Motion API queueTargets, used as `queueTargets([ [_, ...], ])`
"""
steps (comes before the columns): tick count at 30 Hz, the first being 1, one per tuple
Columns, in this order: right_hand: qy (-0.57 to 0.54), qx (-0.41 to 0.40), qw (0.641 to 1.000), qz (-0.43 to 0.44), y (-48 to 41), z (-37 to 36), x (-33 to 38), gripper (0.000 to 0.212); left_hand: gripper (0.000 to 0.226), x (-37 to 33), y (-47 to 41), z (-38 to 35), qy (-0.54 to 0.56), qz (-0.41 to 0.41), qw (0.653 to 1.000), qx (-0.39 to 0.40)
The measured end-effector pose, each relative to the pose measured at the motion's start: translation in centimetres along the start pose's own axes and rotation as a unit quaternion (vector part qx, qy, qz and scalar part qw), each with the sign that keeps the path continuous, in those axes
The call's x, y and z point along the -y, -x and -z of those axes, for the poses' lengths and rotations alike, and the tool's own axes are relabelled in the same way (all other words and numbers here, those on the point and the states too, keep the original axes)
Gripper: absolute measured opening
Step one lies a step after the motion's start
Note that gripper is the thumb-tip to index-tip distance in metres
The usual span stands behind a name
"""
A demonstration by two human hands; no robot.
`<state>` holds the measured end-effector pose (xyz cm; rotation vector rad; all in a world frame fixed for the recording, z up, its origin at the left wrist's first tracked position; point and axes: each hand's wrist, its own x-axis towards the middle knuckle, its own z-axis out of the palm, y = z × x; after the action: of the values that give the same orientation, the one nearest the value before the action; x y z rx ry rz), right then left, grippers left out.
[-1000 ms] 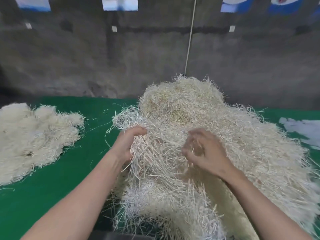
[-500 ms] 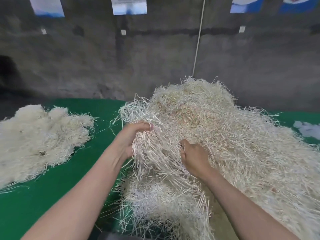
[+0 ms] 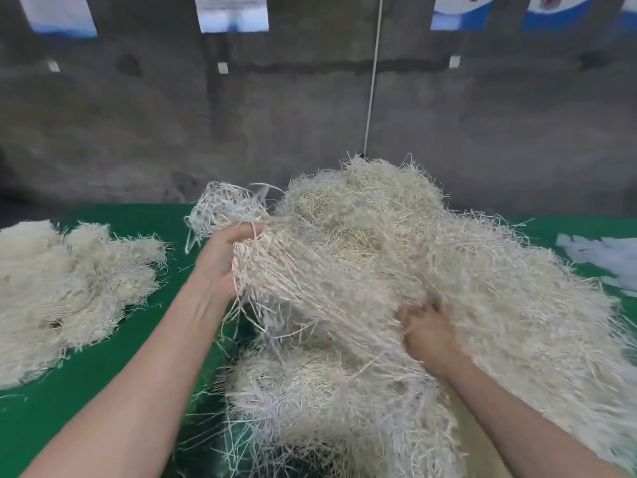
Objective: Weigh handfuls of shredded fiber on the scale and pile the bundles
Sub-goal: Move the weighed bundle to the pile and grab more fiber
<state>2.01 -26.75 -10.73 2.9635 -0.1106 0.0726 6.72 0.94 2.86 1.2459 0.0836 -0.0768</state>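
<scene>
Pale shredded fiber [image 3: 396,257] lies heaped on the green table [image 3: 86,401], with a hank lifted off its near left side. Left hand [image 3: 224,260] grips that hank, fingers curled round the strands; right hand [image 3: 427,332] clutches its lower end. Bundles [image 3: 65,288] lie piled well apart at left

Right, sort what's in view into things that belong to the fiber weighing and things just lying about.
Belongs to the job:
left hand, gripping a bunch of strands
right hand, blurred, dug into the fiber heap
pile of bundles at left

Just lying about:
white scraps at far right
posters on the wall
white cord
</scene>
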Motion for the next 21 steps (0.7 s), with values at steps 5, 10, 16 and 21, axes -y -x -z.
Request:
queueTargets([
  [5,-0.264,-0.071,0.962,0.022,1.2,3.5,0.2,0.018,0.021,0.3,0.8,-0.6,-0.059,0.013,0.998,-0.024],
  [10,-0.458,-0.071,0.874,0.145,-0.1,11.3,3.4,0.101,0.021,-0.4,1.7,-1.4,-0.067,0.017,0.998,-0.009],
  [16,-0.515,0.106,0.838,0.147,-0.6,7.7,12.5,0.113,0.02,-1.5,2.5,-2.0,-0.045,-0.009,0.998,0.033],
  [21,-0.429,0.052,0.901,-0.034,-1.1,1.8,8.8,0.028,0.039,-2.9,2.1,0.7,-0.256,-0.032,0.963,0.078],
])
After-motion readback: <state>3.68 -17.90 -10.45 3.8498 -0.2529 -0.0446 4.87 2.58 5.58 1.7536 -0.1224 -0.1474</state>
